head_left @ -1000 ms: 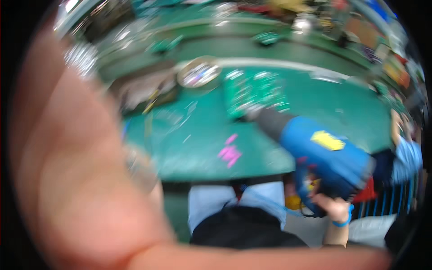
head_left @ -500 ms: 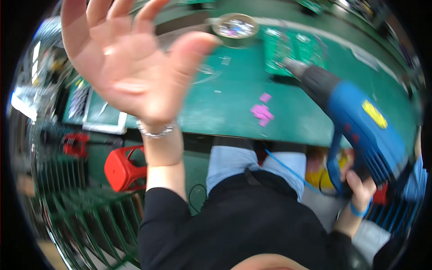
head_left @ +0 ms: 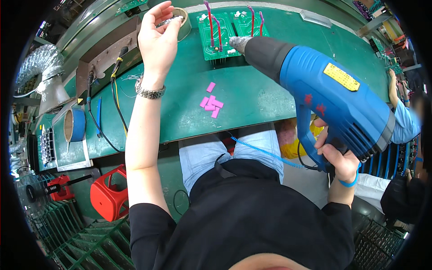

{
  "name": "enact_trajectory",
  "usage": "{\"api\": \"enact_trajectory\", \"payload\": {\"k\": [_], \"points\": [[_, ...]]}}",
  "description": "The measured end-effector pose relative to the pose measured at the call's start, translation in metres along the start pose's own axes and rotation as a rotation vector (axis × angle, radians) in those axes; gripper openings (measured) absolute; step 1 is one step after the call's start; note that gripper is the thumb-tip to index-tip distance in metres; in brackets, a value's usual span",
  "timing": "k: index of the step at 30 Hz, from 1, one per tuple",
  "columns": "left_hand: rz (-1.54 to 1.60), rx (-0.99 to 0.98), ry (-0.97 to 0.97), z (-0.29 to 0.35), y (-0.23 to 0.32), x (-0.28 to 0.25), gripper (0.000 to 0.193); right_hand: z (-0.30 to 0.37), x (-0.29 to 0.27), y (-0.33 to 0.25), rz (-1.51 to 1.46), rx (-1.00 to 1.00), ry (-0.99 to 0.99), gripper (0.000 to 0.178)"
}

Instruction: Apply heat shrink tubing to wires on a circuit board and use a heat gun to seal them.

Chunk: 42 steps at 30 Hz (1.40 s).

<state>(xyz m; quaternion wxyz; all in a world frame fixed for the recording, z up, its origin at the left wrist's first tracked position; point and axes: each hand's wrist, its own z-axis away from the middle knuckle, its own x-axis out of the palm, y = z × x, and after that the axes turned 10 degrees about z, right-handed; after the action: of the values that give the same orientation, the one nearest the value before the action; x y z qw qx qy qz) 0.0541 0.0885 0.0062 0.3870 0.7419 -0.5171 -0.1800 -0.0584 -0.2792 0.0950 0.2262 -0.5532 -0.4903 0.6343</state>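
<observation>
My right hand (head_left: 338,157) is wrapped round the handle of a blue heat gun (head_left: 333,85). Its dark nozzle points left, with the metal tip close to two green circuit boards (head_left: 208,45), from which red wires with purple sleeves (head_left: 219,33) stand up. At the far edge of the table, my left hand (head_left: 158,42) is over a round tan container (head_left: 185,28) of small parts. Its fingers curl toward the thumb, and a small whitish bit shows at the thumb tip. Several short pink tubing pieces (head_left: 211,104) lie loose on the green table.
Left of my forearm lie a soldering iron (head_left: 118,65) with cables and a blue tape roll (head_left: 75,125). A foil duct (head_left: 42,63) stands at the far left, a red stool (head_left: 110,193) below. Another person's blue sleeve (head_left: 405,123) shows at right. A coiled blue cord (head_left: 265,153) crosses my lap.
My left hand has gone from spread out in front of the camera to curled at the round container. The heat gun stays in my right hand, its nozzle now further left in view.
</observation>
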Motion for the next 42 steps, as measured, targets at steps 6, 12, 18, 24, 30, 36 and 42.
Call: {"api": "enact_trajectory", "payload": {"k": [6,12,18,24,30,36,42], "points": [[-0.12,-0.03,0.102,0.009,0.007,-0.039,0.038,-0.008,0.003,0.034,-0.17,-0.015,-0.121,0.043],[-0.139,-0.066,0.135,0.016,0.007,-0.047,0.037,-0.013,0.003,0.035,-0.192,-0.035,-0.104,0.045],[-0.076,-0.07,0.101,0.01,-0.012,-0.014,0.036,-0.014,0.002,-0.002,-0.154,-0.031,-0.039,0.045],[-0.169,-0.06,0.143,0.016,-0.009,-0.046,0.036,-0.009,-0.008,0.028,-0.18,0.056,-0.119,0.026],[-0.183,-0.114,0.167,0.019,-0.014,-0.048,0.037,-0.022,-0.034,0.035,-0.031,-0.037,-0.22,0.038],[-0.114,-0.15,0.236,0.028,0.004,-0.065,0.037,-0.021,-0.064,0.032,-0.454,0.02,-0.128,0.057],[-0.087,-0.183,0.231,0.031,0.004,-0.054,0.035,-0.081,-0.087,0.103,-0.578,-0.081,0.398,0.044]]}}
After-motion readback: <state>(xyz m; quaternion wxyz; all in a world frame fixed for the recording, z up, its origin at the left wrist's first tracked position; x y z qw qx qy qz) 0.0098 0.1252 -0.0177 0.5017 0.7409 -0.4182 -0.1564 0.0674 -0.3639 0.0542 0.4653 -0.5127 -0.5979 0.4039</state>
